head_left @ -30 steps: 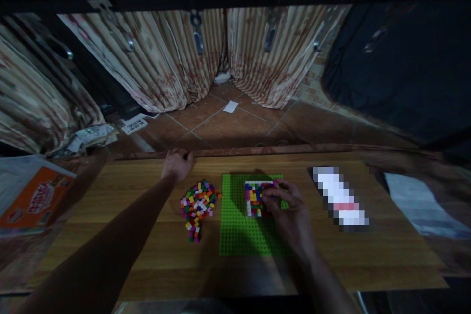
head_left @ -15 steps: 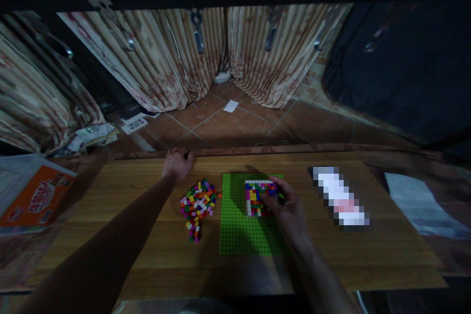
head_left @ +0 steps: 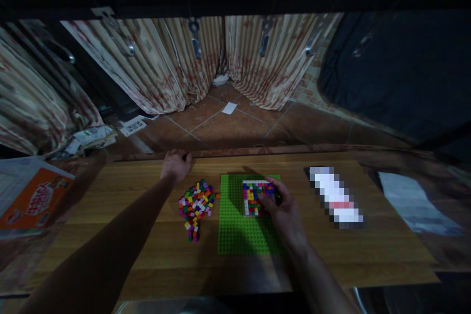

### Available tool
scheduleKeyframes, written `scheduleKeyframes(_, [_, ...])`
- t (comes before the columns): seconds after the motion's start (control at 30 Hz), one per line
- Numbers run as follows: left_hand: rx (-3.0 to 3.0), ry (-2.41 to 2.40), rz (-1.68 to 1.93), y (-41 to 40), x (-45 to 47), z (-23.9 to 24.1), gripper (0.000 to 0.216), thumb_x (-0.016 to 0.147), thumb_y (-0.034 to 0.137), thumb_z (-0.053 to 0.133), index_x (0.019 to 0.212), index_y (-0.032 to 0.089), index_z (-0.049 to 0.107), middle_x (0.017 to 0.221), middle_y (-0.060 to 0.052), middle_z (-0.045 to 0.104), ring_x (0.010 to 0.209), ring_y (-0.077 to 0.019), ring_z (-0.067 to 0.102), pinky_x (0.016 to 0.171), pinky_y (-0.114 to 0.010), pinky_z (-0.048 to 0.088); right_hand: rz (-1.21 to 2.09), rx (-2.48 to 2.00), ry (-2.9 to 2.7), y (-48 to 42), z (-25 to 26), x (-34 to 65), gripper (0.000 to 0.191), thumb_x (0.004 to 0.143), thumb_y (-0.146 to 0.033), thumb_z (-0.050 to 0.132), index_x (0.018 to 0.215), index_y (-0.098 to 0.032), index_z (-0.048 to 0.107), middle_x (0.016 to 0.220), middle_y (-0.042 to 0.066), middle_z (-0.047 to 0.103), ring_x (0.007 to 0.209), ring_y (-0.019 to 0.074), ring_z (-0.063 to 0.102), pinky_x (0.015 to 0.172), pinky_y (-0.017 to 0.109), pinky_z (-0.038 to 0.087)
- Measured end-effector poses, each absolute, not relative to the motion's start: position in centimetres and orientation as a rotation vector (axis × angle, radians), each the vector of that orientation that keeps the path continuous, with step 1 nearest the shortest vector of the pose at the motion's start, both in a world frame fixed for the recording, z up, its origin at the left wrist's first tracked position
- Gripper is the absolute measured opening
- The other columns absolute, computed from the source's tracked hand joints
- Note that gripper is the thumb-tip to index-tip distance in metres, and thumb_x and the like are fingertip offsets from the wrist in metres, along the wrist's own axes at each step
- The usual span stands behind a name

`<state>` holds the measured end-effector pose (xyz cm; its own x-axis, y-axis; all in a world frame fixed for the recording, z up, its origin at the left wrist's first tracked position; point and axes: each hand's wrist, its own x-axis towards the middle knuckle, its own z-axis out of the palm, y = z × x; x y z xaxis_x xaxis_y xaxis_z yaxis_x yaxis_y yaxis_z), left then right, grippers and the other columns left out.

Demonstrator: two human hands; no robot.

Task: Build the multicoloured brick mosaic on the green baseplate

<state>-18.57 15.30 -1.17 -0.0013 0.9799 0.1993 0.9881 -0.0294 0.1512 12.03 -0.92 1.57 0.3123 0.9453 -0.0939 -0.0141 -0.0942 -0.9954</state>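
Observation:
A green studded baseplate (head_left: 231, 235) lies on the wooden table. On it is a square build of small multicoloured bricks (head_left: 250, 201) with white bricks along its far and left sides. My right hand (head_left: 285, 211) is closed around the build's right side, thumb on the top and index finger at the far right corner; its other fingers are mostly hidden. At the far table edge, my left hand (head_left: 175, 164) is closed, fingers curled over the edge and partly hidden. Between that hand and the baseplate lies a pile of loose small bricks (head_left: 196, 203).
One orange brick (head_left: 217, 196) lies against the baseplate's left edge. A blurred-out flat object (head_left: 334, 196) is on the table (head_left: 154, 255) at right. Beyond sit a white sheet (head_left: 412, 201), an orange-and-white package (head_left: 37, 201) at left, and curtains (head_left: 250, 64) behind.
The view has tilted slightly upward and shifted a little to the right. My right hand stays on the build, and my left hand remains at the table's far edge.

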Motion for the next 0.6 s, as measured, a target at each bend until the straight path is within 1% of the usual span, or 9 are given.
scheduleKeyframes(0.1, [-2.216, -2.160, -0.396, 15.35, -18.58, -1.17, 0.041, 0.092, 0.040, 0.036, 0.087, 0.017, 0.070, 0.100, -0.015, 0.070, 0.106, -0.0301, 0.060, 0.101, -0.043, 0.042, 1.086, -1.367, -0.892, -1.11, 0.92, 12.18, 0.054, 0.071, -0.041, 0.079, 0.122, -0.029, 0.066, 0.115, 0.004, 0.072, 0.098, 0.0250, 0.068, 0.089, 0.046, 0.055])
scheduleKeyframes(0.2, [-2.224, -2.154, -0.404, 15.41, -18.64, -1.25, 0.041, 0.092, 0.040, 0.036, 0.087, 0.018, 0.070, 0.099, -0.015, 0.070, 0.105, -0.0302, 0.060, 0.100, -0.043, 0.042, 1.078, -1.353, -0.868, -1.23, 0.48, 12.33, 0.048, 0.075, -0.040, 0.074, 0.122, -0.031, 0.067, 0.124, 0.003, 0.070, 0.110, 0.0270, 0.065, 0.097, 0.050, 0.050])
scheduleKeyframes(0.27, [-2.210, -2.156, -0.404, 15.43, -18.68, -1.31, 0.041, 0.091, 0.041, 0.036, 0.086, 0.018, 0.070, 0.099, -0.015, 0.070, 0.105, -0.0303, 0.060, 0.099, -0.043, 0.043, 1.061, -1.348, -0.858, -1.25, 0.37, 12.38, 0.044, 0.077, -0.038, 0.071, 0.121, -0.032, 0.069, 0.126, 0.003, 0.069, 0.112, 0.0280, 0.064, 0.097, 0.050, 0.050])
scheduleKeyframes(0.43, [-2.201, -2.113, -0.369, 15.36, -18.63, -1.26, 0.042, 0.092, 0.041, 0.035, 0.087, 0.018, 0.069, 0.097, -0.014, 0.071, 0.103, -0.0296, 0.061, 0.098, -0.042, 0.044, 1.050, -1.348, -0.841, -1.19, 0.58, 12.10, 0.047, 0.073, -0.035, 0.072, 0.120, -0.032, 0.069, 0.124, 0.002, 0.070, 0.109, 0.0273, 0.064, 0.094, 0.047, 0.051])
scheduleKeyframes(0.6, [-2.200, -2.108, -0.341, 15.32, -18.60, -1.20, 0.043, 0.092, 0.040, 0.033, 0.087, 0.018, 0.070, 0.098, -0.015, 0.071, 0.103, -0.0297, 0.061, 0.099, -0.042, 0.044, 1.083, -1.341, -0.790, -1.15, 0.95, 11.74, 0.046, 0.071, -0.034, 0.074, 0.117, -0.030, 0.070, 0.116, 0.002, 0.072, 0.103, 0.0253, 0.065, 0.090, 0.043, 0.052])
